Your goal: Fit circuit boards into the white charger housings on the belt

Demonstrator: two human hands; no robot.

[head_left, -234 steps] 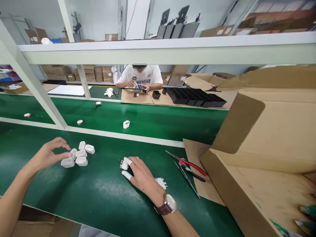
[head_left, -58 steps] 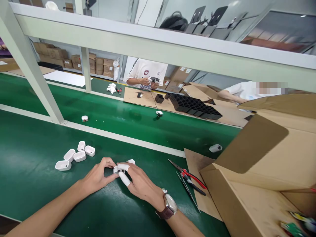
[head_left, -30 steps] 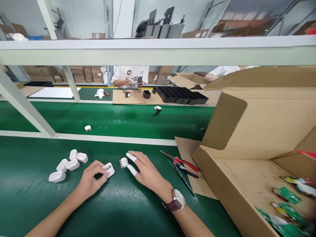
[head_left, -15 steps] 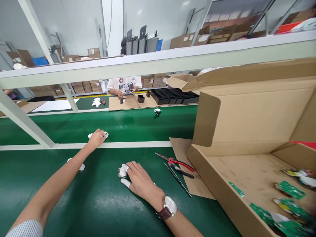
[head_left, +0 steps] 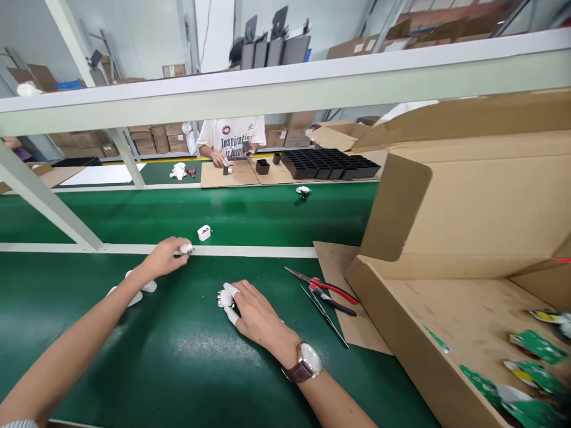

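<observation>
My left hand [head_left: 166, 257] is closed in a pinch on a small white rounded part [head_left: 186, 248] above the pale rail. Just beyond it, an open white case [head_left: 204, 233] stands on the green belt. White pieces [head_left: 149, 286] lie partly hidden beneath my left forearm. My right hand [head_left: 254, 315], with white finger covers on thumb and index finger, grips a small white part with metal bits [head_left: 224, 298] at the green table. Red-and-black pliers [head_left: 330, 291] and metal tweezers [head_left: 325, 316] lie to the right of that hand.
An open cardboard box [head_left: 401, 333] with green circuit boards [head_left: 537, 346] fills the right side. A frame beam [head_left: 267, 95] crosses overhead. Another small white-and-black item [head_left: 303, 191] lies on the belt. Across it, a person [head_left: 232, 139] works beside black trays [head_left: 328, 163].
My left hand has drawn back slightly towards me, leaving the white case on the belt. More white pieces show under my forearm. The right thumb has closed in on its part; the view has shifted.
</observation>
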